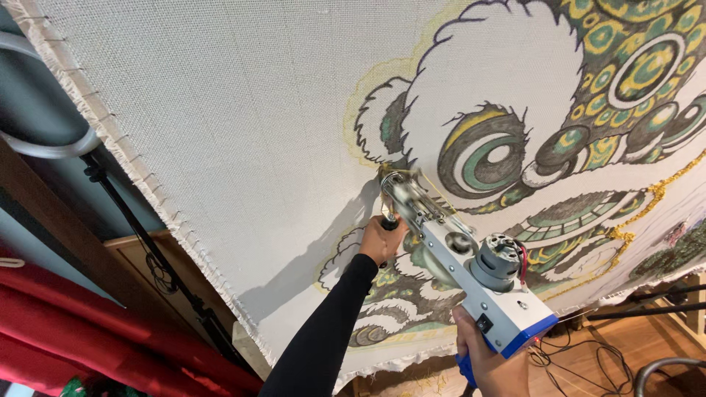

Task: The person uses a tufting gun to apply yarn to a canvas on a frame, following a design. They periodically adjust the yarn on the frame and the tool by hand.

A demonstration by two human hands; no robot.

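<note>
A white backing cloth (243,110) stretched on a frame fills the view, with a drawn and partly tufted lion-dance head (529,132) in green, yellow and black. My right hand (489,360) grips the blue handle of a white tufting gun (471,268) with a grey motor. Its needle tip (388,176) presses the cloth by the yellow outline, trailing yellow yarn. My left hand (381,239), in a black sleeve, holds the gun's front black grip just below the tip.
A black tripod pole (140,235) and grey hose (44,140) stand at left behind the frame edge. Red fabric (81,331) lies lower left. Cables (588,353) lie on the wooden floor at lower right.
</note>
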